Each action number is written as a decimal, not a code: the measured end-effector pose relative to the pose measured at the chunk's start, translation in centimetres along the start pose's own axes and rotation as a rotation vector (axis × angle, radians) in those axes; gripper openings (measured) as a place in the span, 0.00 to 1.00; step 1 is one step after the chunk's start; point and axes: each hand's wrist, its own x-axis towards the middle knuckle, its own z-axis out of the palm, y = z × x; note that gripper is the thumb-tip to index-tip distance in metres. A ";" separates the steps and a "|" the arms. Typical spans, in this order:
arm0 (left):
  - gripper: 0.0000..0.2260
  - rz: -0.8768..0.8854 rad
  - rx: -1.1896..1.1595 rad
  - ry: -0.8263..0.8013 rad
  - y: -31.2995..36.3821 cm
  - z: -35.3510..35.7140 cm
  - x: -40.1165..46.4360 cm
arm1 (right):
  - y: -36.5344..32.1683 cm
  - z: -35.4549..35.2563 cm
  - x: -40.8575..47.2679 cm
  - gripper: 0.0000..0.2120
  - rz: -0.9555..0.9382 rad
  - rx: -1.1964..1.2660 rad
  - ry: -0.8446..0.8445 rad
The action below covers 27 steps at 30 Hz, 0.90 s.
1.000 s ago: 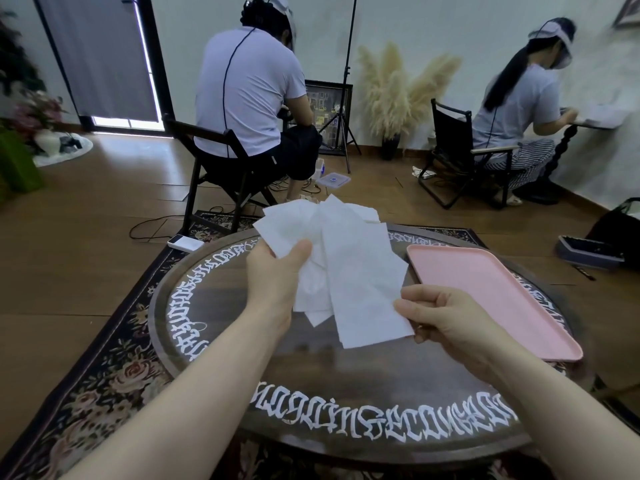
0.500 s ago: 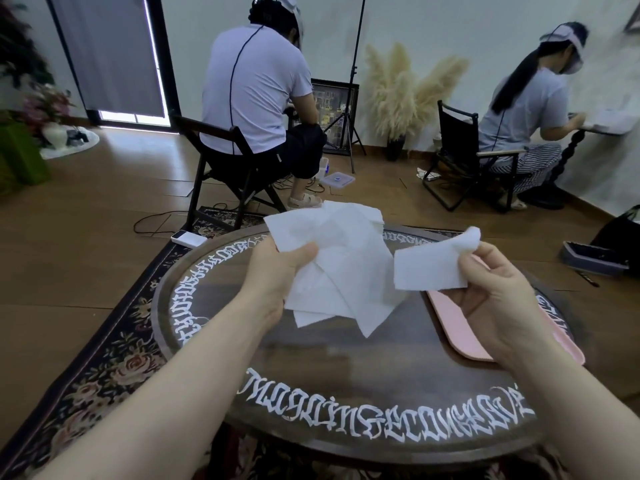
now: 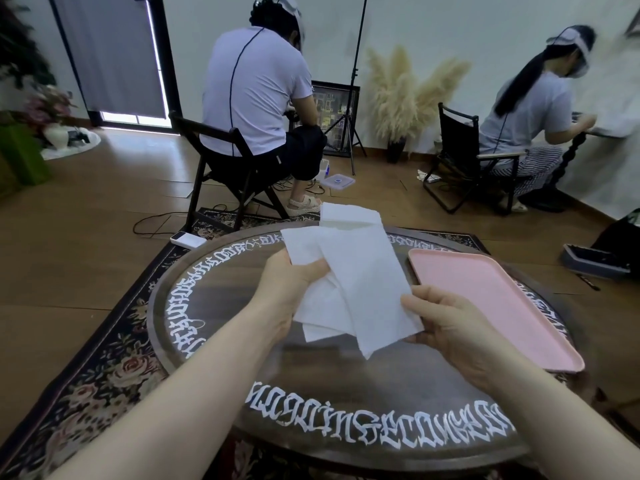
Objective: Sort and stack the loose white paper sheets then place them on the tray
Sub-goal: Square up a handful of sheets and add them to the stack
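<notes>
- The left hand (image 3: 294, 289) grips a loose bunch of white paper sheets (image 3: 332, 271), thumb curled across the front and fingers hidden behind, so the sheets fan upward and downward from the pinch.
- The right hand (image 3: 446, 327) pinches the lower right edge of the front sheet (image 3: 367, 292), thumb on top; whether its fingers close fully underneath cannot be seen.
- The sheets hang in the air above the round dark table (image 3: 311, 375), not touching it, their corners out of line with one another.
- The pink tray (image 3: 491, 299) lies on the table just to the right of the hands and holds nothing.
- The step in hand looks like the sorting and squaring, with the placing not yet begun.
- The next move likely calls for sliding the front sheet into line with the others, evening the edges, then carrying the stack right onto the tray.
- The paper looks thin and limp, so a light, even pinch seems wise.
</notes>
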 end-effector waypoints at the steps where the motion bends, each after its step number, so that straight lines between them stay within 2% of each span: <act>1: 0.06 -0.011 -0.001 -0.007 0.0 0.0 0.0 | 0.1 -0.1 0.0 0.15 -0.038 -0.042 0.003; 3: 0.06 -0.031 0.003 -0.018 0.1 0.0 -0.1 | -0.1 0.0 -0.3 0.20 -0.109 -0.085 -0.002; 8: 0.07 -0.132 -0.065 -0.151 0.3 0.1 -0.6 | -0.3 -0.3 0.0 0.22 -0.091 -0.015 -0.117; 11: 0.14 -0.151 -0.015 -0.209 0.3 0.0 -1.0 | 0.0 0.2 0.2 0.20 -0.148 0.029 0.056; 14: 0.18 -0.005 0.168 -0.051 0.4 0.0 -1.1 | -0.6 0.0 0.2 0.03 -0.370 -0.104 0.315; 16: 0.17 0.078 0.240 0.047 0.5 0.0 -0.9 | -1.6 -0.5 0.0 0.06 -0.547 -0.132 0.439; 18: 0.15 0.077 0.197 0.089 0.3 0.0 -0.9 | -2.3 -0.7 -0.4 0.10 -0.693 -0.179 0.486; 20: 0.12 0.032 0.113 0.112 -0.3 0.3 -1.1 | -2.5 -0.1 -0.8 0.10 -0.799 -0.339 0.452; 22: 0.10 -0.040 0.016 0.128 -1.2 1.0 -1.5 | -2.0 1.1 -0.9 0.08 -0.842 -0.496 0.334; 24: 0.09 -0.083 -0.060 0.137 -1.9 1.7 -1.8 | -1.3 2.2 -0.9 0.09 -0.828 -0.625 0.201; 27: 0.13 -0.097 -0.146 0.151 -2.1 2.4 -2.1 | -0.3 3.4 -1.0 0.08 -0.762 -0.800 0.016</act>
